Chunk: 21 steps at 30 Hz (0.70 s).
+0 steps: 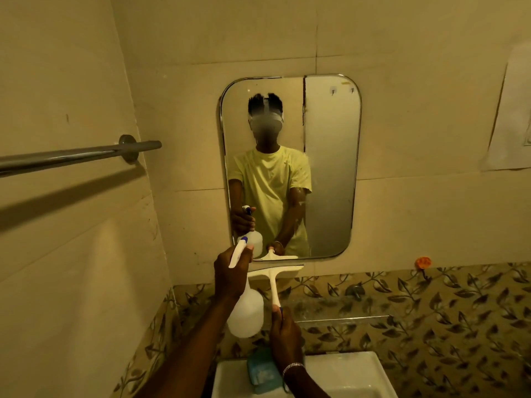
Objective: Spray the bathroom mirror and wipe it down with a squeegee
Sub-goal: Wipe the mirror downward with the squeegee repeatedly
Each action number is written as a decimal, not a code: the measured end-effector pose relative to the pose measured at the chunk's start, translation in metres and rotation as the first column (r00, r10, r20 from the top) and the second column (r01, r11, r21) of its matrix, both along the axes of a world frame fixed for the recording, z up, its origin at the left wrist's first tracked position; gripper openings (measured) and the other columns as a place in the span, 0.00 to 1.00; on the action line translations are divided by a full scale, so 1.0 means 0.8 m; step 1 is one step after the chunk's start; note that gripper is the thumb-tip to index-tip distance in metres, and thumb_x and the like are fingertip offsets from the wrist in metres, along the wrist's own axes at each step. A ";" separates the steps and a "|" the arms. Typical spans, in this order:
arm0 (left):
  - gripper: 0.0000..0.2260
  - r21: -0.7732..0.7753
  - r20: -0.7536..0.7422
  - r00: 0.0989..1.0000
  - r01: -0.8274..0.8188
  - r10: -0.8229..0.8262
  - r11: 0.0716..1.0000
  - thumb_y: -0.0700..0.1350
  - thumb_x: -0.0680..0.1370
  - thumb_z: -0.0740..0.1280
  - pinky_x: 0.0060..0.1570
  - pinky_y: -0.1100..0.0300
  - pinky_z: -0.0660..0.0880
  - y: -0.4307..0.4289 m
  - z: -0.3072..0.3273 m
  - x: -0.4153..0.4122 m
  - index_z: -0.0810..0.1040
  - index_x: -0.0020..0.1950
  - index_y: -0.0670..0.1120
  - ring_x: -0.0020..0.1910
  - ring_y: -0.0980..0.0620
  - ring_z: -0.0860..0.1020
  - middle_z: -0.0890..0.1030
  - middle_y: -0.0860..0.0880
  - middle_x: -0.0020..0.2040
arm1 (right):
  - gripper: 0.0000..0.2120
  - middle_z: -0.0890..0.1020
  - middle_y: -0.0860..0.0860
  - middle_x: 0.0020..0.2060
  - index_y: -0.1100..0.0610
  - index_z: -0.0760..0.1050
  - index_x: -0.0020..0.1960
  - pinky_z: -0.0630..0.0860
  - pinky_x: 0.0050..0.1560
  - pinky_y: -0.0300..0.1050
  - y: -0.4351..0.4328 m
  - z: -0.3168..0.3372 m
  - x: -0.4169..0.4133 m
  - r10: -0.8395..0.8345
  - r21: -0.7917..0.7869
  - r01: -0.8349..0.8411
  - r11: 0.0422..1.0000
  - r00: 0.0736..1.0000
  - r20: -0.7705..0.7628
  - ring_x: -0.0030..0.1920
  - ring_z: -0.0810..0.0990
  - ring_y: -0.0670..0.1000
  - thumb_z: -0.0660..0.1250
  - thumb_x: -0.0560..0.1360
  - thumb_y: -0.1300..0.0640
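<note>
A rounded rectangular mirror (327, 168) hangs on the tiled wall above the sink. My left hand (230, 275) grips the neck of a white spray bottle (245, 314), its nozzle raised toward the mirror's lower left corner. My right hand (286, 337) holds the handle of a white squeegee (273, 280), blade up and level just below the mirror's bottom edge, apart from the glass. The mirror reflects a person in a yellow shirt holding both tools. White streaks or droplets show on the glass near its middle.
A metal towel bar (80, 155) sticks out from the left wall at head height. A white sink (359, 372) sits below, with a teal soap bar (263, 372) on its rim. Leaf-patterned tiles (431, 311) run behind it. An orange hook (423, 262) is right of the mirror.
</note>
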<state>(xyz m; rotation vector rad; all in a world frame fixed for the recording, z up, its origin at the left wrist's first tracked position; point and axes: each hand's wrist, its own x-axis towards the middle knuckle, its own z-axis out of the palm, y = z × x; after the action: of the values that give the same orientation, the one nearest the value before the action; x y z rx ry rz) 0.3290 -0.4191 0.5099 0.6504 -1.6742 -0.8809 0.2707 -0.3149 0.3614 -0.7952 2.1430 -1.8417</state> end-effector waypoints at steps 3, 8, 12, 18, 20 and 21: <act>0.09 -0.021 -0.033 0.998 0.049 -0.050 0.999 0.46 0.81 0.69 0.39 0.59 0.81 0.007 0.028 -0.015 0.85 0.49 0.41 0.40 0.53 0.84 0.83 0.53 0.37 | 0.11 0.83 0.47 0.40 0.46 0.76 0.50 0.75 0.38 0.36 0.002 -0.006 -0.005 -0.004 0.030 0.003 1.000 1.000 0.030 0.42 0.82 0.45 0.57 0.85 0.46; 0.10 -0.120 -0.130 0.976 0.158 -0.174 0.980 0.45 0.81 0.68 0.41 0.63 0.79 0.037 0.111 -0.061 0.84 0.53 0.39 0.41 0.52 0.83 0.83 0.49 0.39 | 0.15 0.82 0.47 0.35 0.41 0.73 0.45 0.75 0.37 0.37 0.003 -0.012 -0.014 0.000 0.089 0.001 0.996 1.000 -0.017 0.38 0.82 0.43 0.51 0.81 0.36; 0.08 -0.188 -0.206 0.957 0.168 -0.206 0.968 0.48 0.81 0.68 0.39 0.70 0.78 0.074 0.182 -0.110 0.81 0.49 0.44 0.37 0.60 0.81 0.81 0.53 0.37 | 0.18 0.82 0.48 0.34 0.43 0.75 0.46 0.72 0.32 0.31 0.002 -0.010 -0.021 -0.025 0.072 0.024 0.997 1.000 0.009 0.36 0.82 0.41 0.52 0.80 0.35; 0.12 -0.195 -0.134 0.977 0.141 -0.169 0.971 0.49 0.82 0.67 0.40 0.57 0.80 0.108 0.207 -0.150 0.82 0.48 0.40 0.34 0.54 0.80 0.82 0.45 0.37 | 0.15 0.82 0.49 0.33 0.44 0.75 0.44 0.76 0.33 0.38 0.012 -0.007 -0.036 -0.041 0.053 0.040 0.998 0.999 0.029 0.34 0.82 0.45 0.55 0.83 0.40; 0.14 -0.150 -0.129 0.964 0.212 -0.231 0.966 0.48 0.82 0.68 0.43 0.53 0.82 0.112 0.193 -0.153 0.82 0.49 0.37 0.38 0.45 0.83 0.84 0.39 0.40 | 0.14 0.82 0.50 0.33 0.44 0.74 0.44 0.78 0.33 0.41 0.019 -0.007 -0.041 -0.052 0.025 0.051 0.998 0.998 0.036 0.33 0.82 0.46 0.56 0.83 0.42; 0.15 -0.130 -0.113 0.961 0.236 -0.251 0.963 0.49 0.82 0.68 0.42 0.54 0.82 0.114 0.184 -0.153 0.82 0.49 0.36 0.39 0.44 0.84 0.84 0.38 0.40 | 0.14 0.81 0.50 0.33 0.45 0.74 0.45 0.79 0.35 0.42 0.022 -0.006 -0.044 -0.049 0.015 0.049 0.999 0.998 0.036 0.33 0.81 0.46 0.56 0.84 0.43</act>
<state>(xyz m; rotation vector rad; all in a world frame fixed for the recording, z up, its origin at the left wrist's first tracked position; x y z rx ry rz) 0.2067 -0.3276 0.6570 0.3050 -1.6965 -0.9701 0.2358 -0.2973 0.3567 -0.7063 2.1694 -1.8475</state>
